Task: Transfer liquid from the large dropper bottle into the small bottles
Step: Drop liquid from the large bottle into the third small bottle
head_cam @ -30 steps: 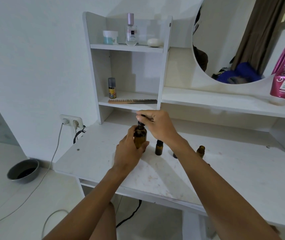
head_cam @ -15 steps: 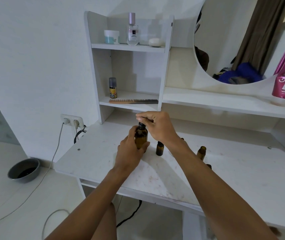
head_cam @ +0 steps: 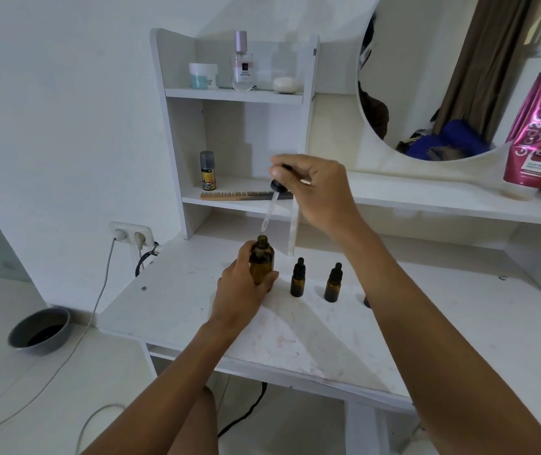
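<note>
Gripping what, right grip (head_cam: 315,188)?
Pinching a black-capped glass dropper (head_cam: 270,210), tip down, just above the open large amber glass bottle (head_cam: 262,261); left grip (head_cam: 243,290) wraps that bottle on the white bench (head_cam: 295,339).
Next target?
Those small amber black-capped bottles (head_cam: 298,279), below the right grip, beside the large one. They likely need uncapping.

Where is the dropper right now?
In the head view, near the centre, the right hand pinches the dropper in the air, its glass tip just above the open large bottle that the left hand holds on the desk.
</note>
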